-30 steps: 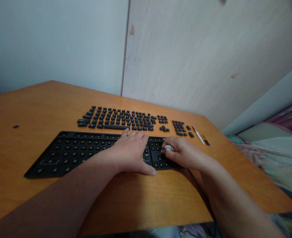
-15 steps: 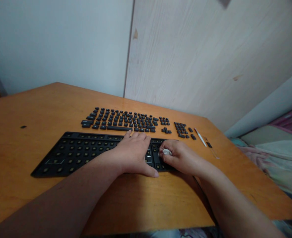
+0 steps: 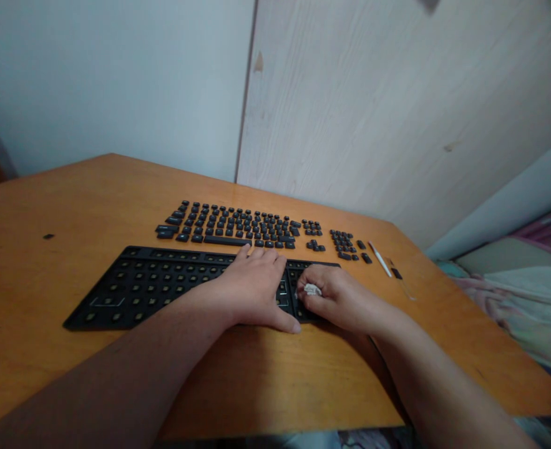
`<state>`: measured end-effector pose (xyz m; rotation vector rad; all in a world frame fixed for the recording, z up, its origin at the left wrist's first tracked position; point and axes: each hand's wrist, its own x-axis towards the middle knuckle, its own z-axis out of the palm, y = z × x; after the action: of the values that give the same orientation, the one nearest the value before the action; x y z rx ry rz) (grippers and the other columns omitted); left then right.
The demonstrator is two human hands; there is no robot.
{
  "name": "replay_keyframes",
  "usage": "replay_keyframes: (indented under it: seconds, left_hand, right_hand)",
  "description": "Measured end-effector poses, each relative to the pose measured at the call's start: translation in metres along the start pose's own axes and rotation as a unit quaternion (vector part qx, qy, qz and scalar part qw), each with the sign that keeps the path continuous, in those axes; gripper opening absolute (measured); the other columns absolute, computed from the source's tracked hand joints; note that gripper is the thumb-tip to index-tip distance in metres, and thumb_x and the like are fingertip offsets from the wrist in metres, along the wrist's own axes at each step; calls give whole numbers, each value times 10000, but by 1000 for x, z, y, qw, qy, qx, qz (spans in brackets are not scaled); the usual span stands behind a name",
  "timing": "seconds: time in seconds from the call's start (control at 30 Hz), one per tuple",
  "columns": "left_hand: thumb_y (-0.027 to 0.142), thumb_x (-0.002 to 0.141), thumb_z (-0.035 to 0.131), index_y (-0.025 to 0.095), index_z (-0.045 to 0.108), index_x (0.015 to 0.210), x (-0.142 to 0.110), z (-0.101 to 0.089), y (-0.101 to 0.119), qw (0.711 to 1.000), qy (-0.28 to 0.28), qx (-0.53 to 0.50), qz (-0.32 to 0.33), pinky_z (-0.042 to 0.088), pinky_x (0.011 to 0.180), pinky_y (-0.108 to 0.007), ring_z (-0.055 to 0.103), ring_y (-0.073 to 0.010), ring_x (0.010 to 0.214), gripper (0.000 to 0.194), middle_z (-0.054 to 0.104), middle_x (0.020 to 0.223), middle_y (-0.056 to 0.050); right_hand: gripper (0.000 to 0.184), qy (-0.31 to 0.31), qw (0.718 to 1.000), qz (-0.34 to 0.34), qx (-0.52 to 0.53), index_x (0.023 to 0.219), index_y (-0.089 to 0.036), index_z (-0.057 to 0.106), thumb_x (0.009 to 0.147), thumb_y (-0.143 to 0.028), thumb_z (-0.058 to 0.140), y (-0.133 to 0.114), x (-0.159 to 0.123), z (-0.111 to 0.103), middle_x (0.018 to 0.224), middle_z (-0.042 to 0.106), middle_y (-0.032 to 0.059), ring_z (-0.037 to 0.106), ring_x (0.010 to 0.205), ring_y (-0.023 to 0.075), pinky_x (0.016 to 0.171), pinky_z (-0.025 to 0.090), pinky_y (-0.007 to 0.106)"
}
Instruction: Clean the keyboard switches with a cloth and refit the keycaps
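Well to the left of the left hand and its fingers, a small dark piece lies on the table. The black keyboard, small stubs showing across its face, reaches from there to beneath those fingers and beyond. Just past the fingertips, loose black keys sit in rows. The left hand lies flat on the keyboard, fingers extended and slightly apart, gripping nothing. The right hand, at the keyboard's right end, has its fingers curled closely around a white wad. Farther right of those fingers lie a white pen and a black-handled wire tool.
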<state>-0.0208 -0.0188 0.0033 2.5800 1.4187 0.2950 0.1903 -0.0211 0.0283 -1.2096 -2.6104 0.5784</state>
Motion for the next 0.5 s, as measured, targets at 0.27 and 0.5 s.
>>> replay_keyframes:
  seconds: [0.27, 0.5]
  left_hand:
    - [890, 499, 588, 185, 498, 1341, -1, -3, 2, 1000, -5, 4, 2, 181, 1151, -552, 439, -394, 1281, 1102, 533, 1352, -166]
    - [909, 482, 581, 197, 499, 1327, 0, -1, 0, 1000, -1, 0, 4, 175, 1151, -540, 433, -393, 1287, 1107, 524, 1364, -162]
  right_hand:
    - [182, -8, 1000, -6, 22, 868, -193, 624, 760, -73, 541, 1, -1, 2, 825, 644, 6, 551, 718, 144, 638, 381, 256]
    - [164, 14, 1000, -6, 1, 865, -190, 628, 774, -90, 535, 0, 3, 4, 822, 647, 11, 548, 718, 146, 645, 379, 260]
